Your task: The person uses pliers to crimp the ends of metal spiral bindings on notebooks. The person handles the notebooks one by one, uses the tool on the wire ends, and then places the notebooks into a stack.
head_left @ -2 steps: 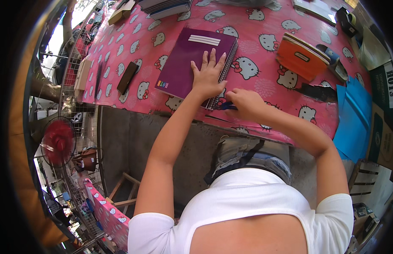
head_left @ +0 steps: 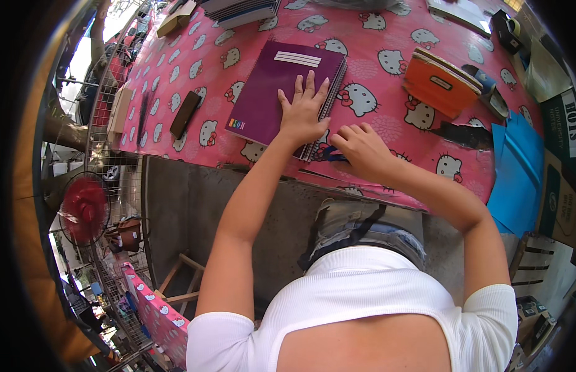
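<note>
A purple spiral notebook (head_left: 263,93) lies tilted on the pink table, its coil binding along the right side. My left hand (head_left: 304,111) rests flat on its cover with fingers spread, close to the binding. At the notebook's lower right corner, my right hand (head_left: 365,152) has its fingers curled around a small tool with dark blue handles (head_left: 332,154). The tool's working end is at the bottom end of the coil; the hand and its small size hide whether it is pliers or scissors.
An orange pouch (head_left: 440,87) stands to the right, beside a tape roll (head_left: 495,99). Blue sheets (head_left: 517,173) hang over the right edge. A dark oblong item (head_left: 185,115) lies at left; stacked notebooks (head_left: 241,11) sit at the back. A red fan (head_left: 85,208) is at far left.
The fingers of my right hand have lifted and loosened slightly around the blue-handled tool. My left hand stays flat on the notebook.
</note>
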`<state>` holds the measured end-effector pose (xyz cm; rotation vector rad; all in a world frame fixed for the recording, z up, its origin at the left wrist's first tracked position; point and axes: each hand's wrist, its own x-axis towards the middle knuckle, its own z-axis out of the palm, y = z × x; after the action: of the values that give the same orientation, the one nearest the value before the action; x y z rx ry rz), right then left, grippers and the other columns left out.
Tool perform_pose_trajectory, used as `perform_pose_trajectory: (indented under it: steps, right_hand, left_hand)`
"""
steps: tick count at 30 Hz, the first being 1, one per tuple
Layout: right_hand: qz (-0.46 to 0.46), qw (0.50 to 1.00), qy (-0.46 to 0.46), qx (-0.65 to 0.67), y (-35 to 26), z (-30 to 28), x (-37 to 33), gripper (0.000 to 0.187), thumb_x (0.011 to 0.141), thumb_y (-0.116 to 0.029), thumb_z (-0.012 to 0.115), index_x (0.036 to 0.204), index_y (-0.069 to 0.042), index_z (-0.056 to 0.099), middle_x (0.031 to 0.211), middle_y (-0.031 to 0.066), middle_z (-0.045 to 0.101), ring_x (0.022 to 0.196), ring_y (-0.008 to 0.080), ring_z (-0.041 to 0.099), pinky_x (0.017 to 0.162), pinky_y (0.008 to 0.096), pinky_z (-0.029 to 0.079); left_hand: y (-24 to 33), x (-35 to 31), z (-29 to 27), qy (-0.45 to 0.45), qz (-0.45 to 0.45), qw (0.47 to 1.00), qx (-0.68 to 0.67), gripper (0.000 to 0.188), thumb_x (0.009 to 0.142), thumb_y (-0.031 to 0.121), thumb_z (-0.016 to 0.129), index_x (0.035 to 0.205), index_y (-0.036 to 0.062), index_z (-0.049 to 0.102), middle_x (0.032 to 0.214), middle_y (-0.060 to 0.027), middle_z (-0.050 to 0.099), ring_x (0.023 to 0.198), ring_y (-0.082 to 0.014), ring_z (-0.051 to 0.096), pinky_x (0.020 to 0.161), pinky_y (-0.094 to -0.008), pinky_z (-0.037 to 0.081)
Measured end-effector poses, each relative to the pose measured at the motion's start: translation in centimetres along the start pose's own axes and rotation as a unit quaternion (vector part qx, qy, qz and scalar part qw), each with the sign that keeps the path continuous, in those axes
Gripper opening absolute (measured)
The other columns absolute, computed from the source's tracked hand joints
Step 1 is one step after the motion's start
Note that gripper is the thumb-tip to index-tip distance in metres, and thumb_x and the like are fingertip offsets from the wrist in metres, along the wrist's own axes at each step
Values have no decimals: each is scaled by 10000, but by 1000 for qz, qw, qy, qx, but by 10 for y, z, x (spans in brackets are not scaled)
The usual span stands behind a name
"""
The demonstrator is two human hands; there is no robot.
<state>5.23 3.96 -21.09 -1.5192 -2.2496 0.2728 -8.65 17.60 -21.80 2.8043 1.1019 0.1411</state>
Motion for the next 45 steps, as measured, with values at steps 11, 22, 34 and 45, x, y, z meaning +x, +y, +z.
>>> perform_pose_trajectory:
  steps: [11, 22, 34, 45]
  right_hand:
    - [-35, 998, 38, -26, -1, 10, -3, 441, 725, -318, 734, 1053, -94, 540, 968, 87, 547, 934, 257, 548, 815, 400, 405]
    - [213, 895, -268, 287, 18, -10, 34, 453, 753, -415, 694, 863, 22, 648, 772, 188, 652, 726, 307, 652, 656, 420, 501]
    - [-24, 999, -9, -39, 0, 15, 3, 442, 734, -350, 723, 1044, -75, 569, 960, 98, 548, 950, 272, 558, 865, 421, 415]
    - [182, 940, -260, 128, 0, -16, 35, 427, 754, -368, 713, 954, 3, 640, 868, 142, 657, 838, 306, 652, 782, 472, 514]
  left_hand:
    - [-4, 0, 4, 36, 22, 999, -29, 886, 712, 283, 712, 1478, 240, 269, 1555, -136, 155, 1424, -375, 136, 1026, -718, 92]
    - [12, 3, -13, -39, -10, 999, 23, 992, 705, 359, 729, 1503, 247, 150, 1564, -136, 87, 1438, -357, 69, 1045, -701, 93]
    - [4, 3, -3, -12, -7, 1000, 17, 1005, 666, 311, 716, 1498, 276, 155, 1563, -119, 109, 1435, -358, 92, 1038, -706, 101]
    - [17, 5, -17, -74, -27, 996, 45, 1070, 668, 297, 721, 1507, 291, 58, 1566, -162, 3, 1439, -372, 24, 1044, -702, 92]
